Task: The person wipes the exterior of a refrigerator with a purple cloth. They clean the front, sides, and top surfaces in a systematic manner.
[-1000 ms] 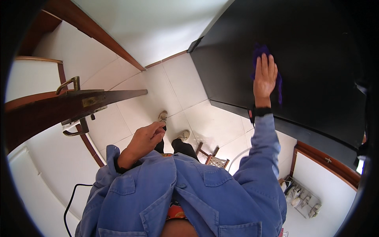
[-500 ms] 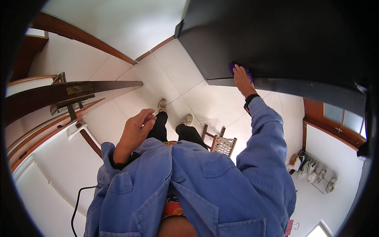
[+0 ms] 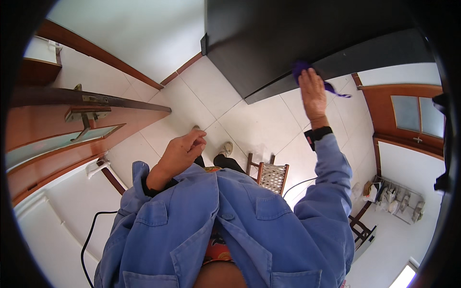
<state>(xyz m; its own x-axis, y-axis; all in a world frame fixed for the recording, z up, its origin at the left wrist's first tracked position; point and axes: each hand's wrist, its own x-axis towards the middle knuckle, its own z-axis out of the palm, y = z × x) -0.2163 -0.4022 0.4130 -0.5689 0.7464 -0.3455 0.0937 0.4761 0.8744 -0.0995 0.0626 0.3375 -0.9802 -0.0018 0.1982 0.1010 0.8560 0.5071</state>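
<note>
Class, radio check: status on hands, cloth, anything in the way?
Right hand: fingers extended over purple cloth. Cloth at edge of black panel, strand loose. Left hand: off the panel, nothing visible in it. Wooden seat below, apart from both hands.

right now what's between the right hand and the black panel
In the head view, a purple cloth lies between the right hand and the black panel.

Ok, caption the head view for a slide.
Right hand with a purple cloth at the edge of a black panel; left hand apart.
</note>
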